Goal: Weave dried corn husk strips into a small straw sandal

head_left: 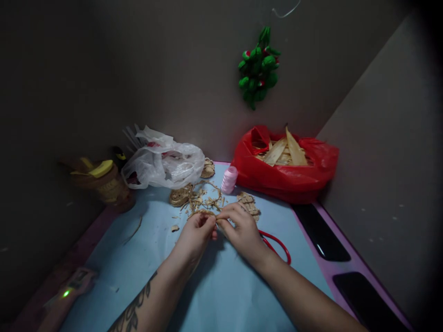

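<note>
Both of my hands meet over the middle of the blue table covering [138,258]. My left hand [199,230] pinches a thin tan braided strand [204,212], with its thumb and fingers pressed together. Right beside it, my right hand [238,226] closes on the same strand between thumb and fingers. Past the hands lie tan scraps [209,202], a coiled brown piece [180,195] and a flat woven piece [247,203]. A pink thread spool [229,180] stands behind them. Red-handled scissors, of which a red loop [282,246] shows, lie partly hidden by my right hand.
A white plastic bag [166,161] sits at the back left, near a brown cup [112,184]. The red bag [284,180] at the back right holds dry husks. Two black phones [321,233] lie along the right edge. A green ornament [259,69] hangs on the wall.
</note>
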